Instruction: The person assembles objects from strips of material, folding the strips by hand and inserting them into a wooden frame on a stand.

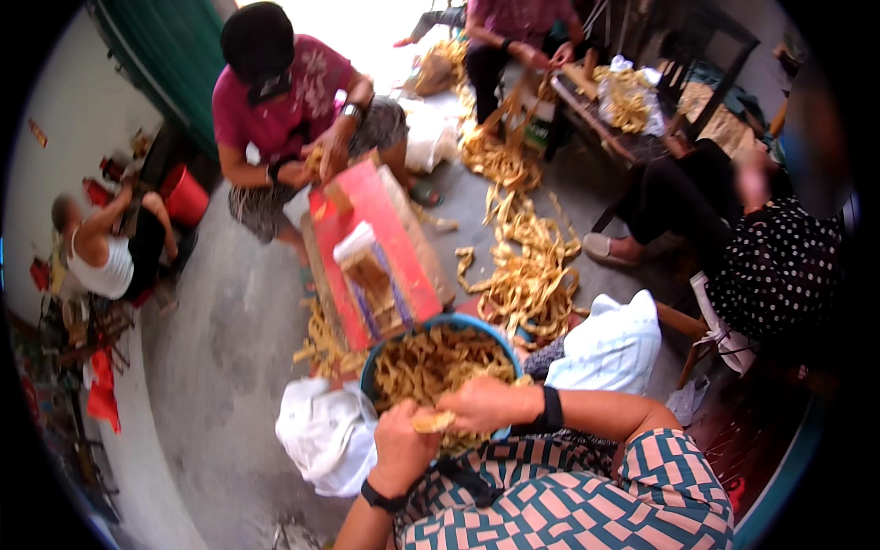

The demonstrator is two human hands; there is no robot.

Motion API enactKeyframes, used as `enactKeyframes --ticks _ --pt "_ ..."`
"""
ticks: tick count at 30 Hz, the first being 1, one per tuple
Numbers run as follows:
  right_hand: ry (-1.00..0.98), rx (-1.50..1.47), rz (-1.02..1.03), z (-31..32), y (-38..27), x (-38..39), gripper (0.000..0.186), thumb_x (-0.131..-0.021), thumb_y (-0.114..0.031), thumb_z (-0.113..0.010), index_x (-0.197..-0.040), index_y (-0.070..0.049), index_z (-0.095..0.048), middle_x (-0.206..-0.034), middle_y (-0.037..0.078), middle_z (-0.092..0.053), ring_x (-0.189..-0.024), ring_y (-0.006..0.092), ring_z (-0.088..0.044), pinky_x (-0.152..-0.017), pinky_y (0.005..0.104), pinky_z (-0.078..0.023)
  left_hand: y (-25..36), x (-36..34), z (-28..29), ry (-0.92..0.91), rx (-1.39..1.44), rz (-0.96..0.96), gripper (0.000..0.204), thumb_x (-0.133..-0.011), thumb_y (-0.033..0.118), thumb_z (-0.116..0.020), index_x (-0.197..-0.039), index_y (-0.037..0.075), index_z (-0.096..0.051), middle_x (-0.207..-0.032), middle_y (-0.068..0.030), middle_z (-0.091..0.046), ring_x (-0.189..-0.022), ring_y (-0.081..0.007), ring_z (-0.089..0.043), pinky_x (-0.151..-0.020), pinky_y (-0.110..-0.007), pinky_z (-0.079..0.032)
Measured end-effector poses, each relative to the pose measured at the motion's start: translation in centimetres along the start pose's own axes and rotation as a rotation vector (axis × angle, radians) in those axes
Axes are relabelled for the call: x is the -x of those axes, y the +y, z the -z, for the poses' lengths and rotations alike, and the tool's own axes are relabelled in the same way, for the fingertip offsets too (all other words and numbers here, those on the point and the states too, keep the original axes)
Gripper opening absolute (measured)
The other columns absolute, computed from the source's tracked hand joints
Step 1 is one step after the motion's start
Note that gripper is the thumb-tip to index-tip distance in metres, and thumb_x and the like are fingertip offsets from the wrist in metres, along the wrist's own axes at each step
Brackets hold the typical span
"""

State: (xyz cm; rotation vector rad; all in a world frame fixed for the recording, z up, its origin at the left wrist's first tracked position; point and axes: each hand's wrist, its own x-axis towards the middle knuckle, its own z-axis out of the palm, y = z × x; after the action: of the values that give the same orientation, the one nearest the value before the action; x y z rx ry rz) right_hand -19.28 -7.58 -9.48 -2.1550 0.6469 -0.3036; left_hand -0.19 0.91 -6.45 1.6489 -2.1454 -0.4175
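My left hand (404,446) and my right hand (488,403) meet over a blue basin (510,353), both closed on a short piece of pale yellow-brown strip (433,422). The strip's material cannot be made out. Many curled strips (431,362) of the same colour fill the basin at my lap. Beyond the basin's far rim stands a red-topped bench (390,229). On it lie a wooden block (371,275) and a folded white piece (356,240).
A white cloth bundle (325,435) lies left of the basin, a pale checked cloth (610,344) right of it. Long strips heap on the floor (527,275). A person (284,110) works across the bench; other people sit at the right, far side and left, near a red bucket (186,195).
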Motion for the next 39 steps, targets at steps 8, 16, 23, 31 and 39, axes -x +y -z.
enactKeyframes --ticks 8,16,23,31,39 --pt "-0.151 -0.255 0.233 0.4 0.3 1.3 0.017 -0.091 -0.020 -0.063 -0.097 -0.006 -0.068 -0.076 0.020 -0.067 -0.072 0.0423 -0.066 -0.061 0.0508 -0.049 1.4 0.2 2.8 -0.085 0.101 -0.281 0.016 -0.075 0.011 -0.073 -0.090 0.010 -0.068 -0.085 -0.0053 -0.063 -0.077 -0.0277 -0.063 -0.067 -0.039 -0.047" --pt "-0.400 -0.670 0.377 1.3 -2.1 3.3 0.019 -0.098 -0.020 -0.063 -0.098 -0.001 -0.066 -0.075 0.020 -0.064 -0.066 0.0388 -0.061 -0.059 0.0427 -0.047 3.3 0.8 5.8 -0.229 0.386 -0.460 0.021 -0.076 0.009 -0.074 -0.096 0.008 -0.067 -0.081 -0.0051 -0.061 -0.075 -0.0270 -0.062 -0.067 -0.038 -0.047" --pt "0.196 -0.038 0.087 3.5 -0.7 2.7 0.021 -0.092 -0.018 -0.066 -0.110 -0.009 -0.063 -0.080 0.013 -0.069 -0.073 0.0366 -0.069 -0.060 0.0459 -0.052 0.6 -2.3 3.7 0.040 0.125 -0.173 0.032 -0.081 0.010 -0.074 -0.113 0.009 -0.073 -0.104 -0.0131 -0.071 -0.093 -0.0333 -0.068 -0.077 -0.038 -0.055" --pt "0.326 0.415 0.332 3.1 -2.8 2.0 0.030 -0.085 -0.016 -0.068 -0.112 -0.003 -0.067 -0.073 0.007 -0.068 -0.066 0.0231 -0.071 -0.053 0.0338 -0.054 0.3 0.3 2.7 -0.479 1.336 0.480 0.029 -0.108 0.020 -0.054 -0.114 -0.004 -0.069 -0.098 -0.0066 -0.074 -0.087 -0.0134 -0.071 -0.078 -0.026 -0.056" --pt "0.331 0.427 0.587 4.1 -3.4 2.1 0.031 -0.085 -0.015 -0.066 -0.113 -0.002 -0.066 -0.071 0.003 -0.062 -0.060 0.0195 -0.066 -0.050 0.0313 -0.051 -0.4 2.4 3.9 -0.568 1.137 0.364 0.025 -0.106 0.018 -0.059 -0.092 -0.001 -0.069 -0.076 -0.0013 -0.065 -0.071 -0.0093 -0.062 -0.067 -0.025 -0.051"
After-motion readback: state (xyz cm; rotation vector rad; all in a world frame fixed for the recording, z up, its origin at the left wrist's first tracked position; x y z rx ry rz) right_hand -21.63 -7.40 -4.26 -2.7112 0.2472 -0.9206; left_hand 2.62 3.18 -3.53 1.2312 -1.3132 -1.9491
